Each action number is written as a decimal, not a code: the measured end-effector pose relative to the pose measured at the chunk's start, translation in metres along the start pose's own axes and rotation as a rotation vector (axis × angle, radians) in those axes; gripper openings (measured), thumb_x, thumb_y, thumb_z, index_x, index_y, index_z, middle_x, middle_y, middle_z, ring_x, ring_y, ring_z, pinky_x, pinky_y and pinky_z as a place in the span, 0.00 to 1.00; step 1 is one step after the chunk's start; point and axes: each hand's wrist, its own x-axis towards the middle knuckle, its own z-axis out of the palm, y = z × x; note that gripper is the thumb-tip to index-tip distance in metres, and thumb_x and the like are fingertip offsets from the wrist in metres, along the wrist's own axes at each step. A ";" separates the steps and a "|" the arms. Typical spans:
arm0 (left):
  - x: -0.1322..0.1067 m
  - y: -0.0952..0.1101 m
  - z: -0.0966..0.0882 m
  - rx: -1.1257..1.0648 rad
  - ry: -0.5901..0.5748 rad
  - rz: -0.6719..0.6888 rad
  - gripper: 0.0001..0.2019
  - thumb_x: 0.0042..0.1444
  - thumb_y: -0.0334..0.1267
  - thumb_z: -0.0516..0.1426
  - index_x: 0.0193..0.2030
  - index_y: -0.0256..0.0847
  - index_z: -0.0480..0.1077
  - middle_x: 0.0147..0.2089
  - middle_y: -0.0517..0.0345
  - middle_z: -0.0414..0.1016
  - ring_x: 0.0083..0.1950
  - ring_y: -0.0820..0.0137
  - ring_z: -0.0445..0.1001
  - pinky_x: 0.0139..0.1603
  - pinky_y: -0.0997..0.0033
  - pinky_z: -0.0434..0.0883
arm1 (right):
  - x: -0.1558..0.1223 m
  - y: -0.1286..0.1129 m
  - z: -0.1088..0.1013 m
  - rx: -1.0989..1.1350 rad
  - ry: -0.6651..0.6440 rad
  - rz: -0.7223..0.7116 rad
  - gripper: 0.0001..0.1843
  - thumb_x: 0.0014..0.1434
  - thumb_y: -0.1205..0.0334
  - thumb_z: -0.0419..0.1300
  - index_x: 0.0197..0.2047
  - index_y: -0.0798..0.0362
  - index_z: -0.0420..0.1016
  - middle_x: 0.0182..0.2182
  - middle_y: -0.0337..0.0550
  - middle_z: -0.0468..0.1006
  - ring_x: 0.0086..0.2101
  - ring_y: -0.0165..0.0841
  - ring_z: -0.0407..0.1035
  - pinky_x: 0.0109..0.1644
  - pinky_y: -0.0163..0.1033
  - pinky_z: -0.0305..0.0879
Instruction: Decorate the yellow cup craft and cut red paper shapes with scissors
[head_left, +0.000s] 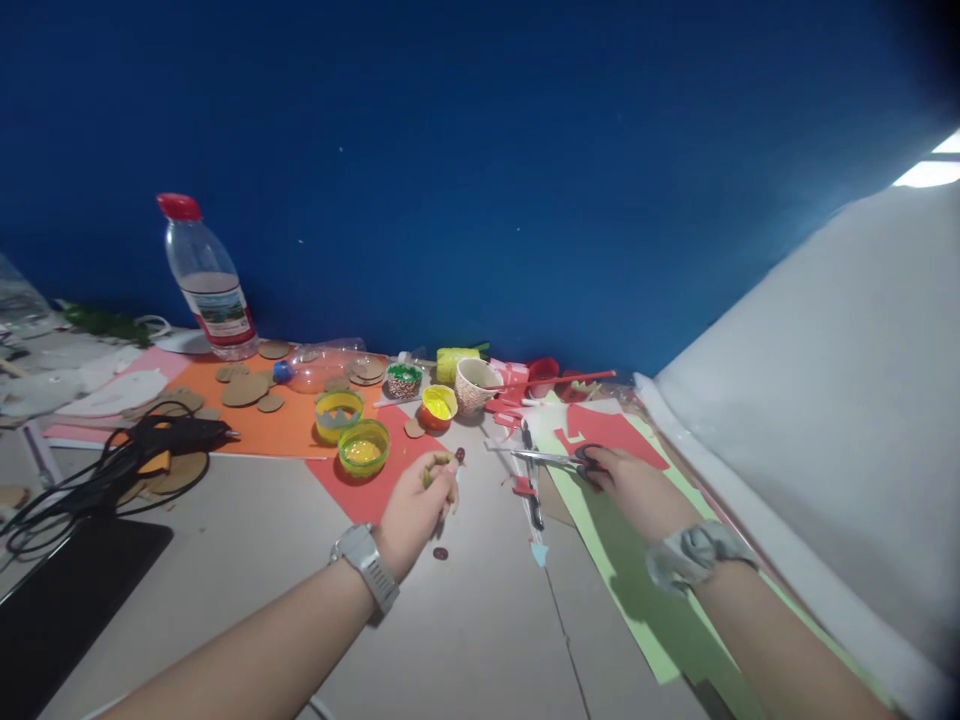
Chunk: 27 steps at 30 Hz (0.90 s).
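My left hand (420, 495) is closed above the table's middle. At its fingertips it pinches a small dark red button (460, 455). Yellow-green marks or bits show on those fingers, too small to tell which. On the table just below lies another dark red button (440, 553). My right hand (634, 485) grips the black handles of metal scissors (551, 457). Their blades point left, towards my left hand, and lie over a thin black-handled tool (535, 510). Beneath the right hand are green paper (622, 590) and cut red paper (637, 440).
Yellow-green cups (363, 448), a cup of yellow paint (438, 405) and a patterned cup (478, 387) stand behind my left hand. To the left are a tall bottle (214, 290), cardboard discs (245, 390), a glue gun (184, 435) and a black phone-like slab (82, 600).
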 end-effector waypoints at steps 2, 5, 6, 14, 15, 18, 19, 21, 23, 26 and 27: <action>0.000 0.000 0.000 0.007 -0.006 0.001 0.15 0.54 0.50 0.58 0.36 0.39 0.66 0.21 0.68 0.64 0.17 0.79 0.56 0.17 0.80 0.55 | 0.006 0.003 0.002 -0.028 -0.004 -0.022 0.13 0.60 0.69 0.51 0.40 0.53 0.77 0.39 0.51 0.79 0.35 0.41 0.75 0.39 0.40 0.65; 0.000 0.000 -0.001 0.011 -0.013 0.007 0.15 0.54 0.50 0.58 0.36 0.39 0.66 0.21 0.68 0.64 0.18 0.79 0.56 0.17 0.80 0.56 | 0.014 0.009 0.007 -0.058 -0.004 -0.049 0.13 0.61 0.70 0.51 0.42 0.55 0.77 0.41 0.54 0.78 0.39 0.42 0.74 0.43 0.41 0.65; 0.001 0.000 -0.001 0.010 -0.016 0.010 0.15 0.54 0.50 0.58 0.36 0.38 0.66 0.21 0.68 0.64 0.18 0.79 0.56 0.17 0.80 0.56 | 0.016 0.012 0.008 -0.065 -0.003 -0.055 0.14 0.61 0.70 0.52 0.44 0.55 0.77 0.42 0.55 0.78 0.41 0.43 0.74 0.45 0.42 0.65; 0.002 -0.004 -0.001 0.012 -0.037 0.030 0.15 0.56 0.50 0.56 0.38 0.38 0.66 0.21 0.68 0.63 0.18 0.79 0.55 0.18 0.80 0.55 | 0.021 0.014 -0.002 -0.048 0.024 -0.064 0.15 0.59 0.70 0.53 0.46 0.58 0.76 0.46 0.59 0.77 0.45 0.48 0.73 0.49 0.47 0.66; 0.002 -0.004 -0.002 0.017 -0.039 0.033 0.15 0.57 0.49 0.56 0.38 0.38 0.66 0.22 0.68 0.64 0.18 0.80 0.56 0.18 0.80 0.55 | 0.019 0.010 -0.005 -0.037 0.035 -0.060 0.14 0.60 0.70 0.53 0.46 0.58 0.77 0.46 0.60 0.77 0.45 0.48 0.73 0.49 0.48 0.66; 0.002 -0.003 -0.002 0.040 -0.050 0.044 0.14 0.58 0.49 0.55 0.38 0.38 0.66 0.22 0.67 0.64 0.18 0.80 0.56 0.18 0.81 0.57 | 0.012 -0.011 -0.012 0.028 0.059 -0.072 0.13 0.63 0.65 0.51 0.44 0.56 0.76 0.44 0.58 0.77 0.44 0.48 0.73 0.48 0.49 0.66; 0.001 -0.004 -0.002 0.051 -0.056 0.046 0.14 0.58 0.49 0.55 0.38 0.38 0.66 0.22 0.67 0.64 0.18 0.79 0.57 0.18 0.81 0.58 | 0.009 -0.021 -0.012 0.070 0.048 -0.097 0.14 0.65 0.62 0.50 0.46 0.54 0.76 0.44 0.55 0.78 0.44 0.46 0.73 0.48 0.47 0.67; 0.000 -0.005 -0.001 0.083 -0.075 0.042 0.14 0.58 0.49 0.55 0.39 0.39 0.66 0.22 0.67 0.64 0.18 0.79 0.58 0.17 0.82 0.58 | 0.003 -0.045 -0.009 0.174 0.011 -0.153 0.15 0.66 0.56 0.51 0.50 0.50 0.73 0.44 0.47 0.78 0.43 0.40 0.74 0.46 0.41 0.69; -0.002 -0.006 -0.001 0.124 -0.101 0.026 0.14 0.58 0.50 0.55 0.42 0.40 0.67 0.23 0.66 0.66 0.19 0.77 0.59 0.15 0.82 0.58 | 0.000 -0.072 -0.002 0.473 -0.075 -0.230 0.16 0.66 0.53 0.53 0.53 0.49 0.72 0.43 0.44 0.78 0.38 0.36 0.74 0.42 0.40 0.70; -0.004 -0.008 0.000 0.179 -0.110 0.013 0.13 0.59 0.49 0.53 0.44 0.43 0.67 0.25 0.65 0.66 0.19 0.76 0.60 0.12 0.83 0.58 | 0.001 -0.108 0.013 0.872 -0.098 -0.284 0.16 0.61 0.53 0.60 0.49 0.52 0.71 0.42 0.44 0.75 0.37 0.35 0.72 0.40 0.40 0.69; -0.004 -0.009 0.001 0.192 -0.103 0.010 0.12 0.60 0.48 0.51 0.44 0.43 0.66 0.25 0.65 0.66 0.19 0.76 0.60 0.11 0.83 0.59 | 0.002 -0.117 0.018 0.904 -0.086 -0.293 0.14 0.61 0.53 0.60 0.47 0.52 0.70 0.41 0.43 0.75 0.36 0.35 0.71 0.40 0.40 0.69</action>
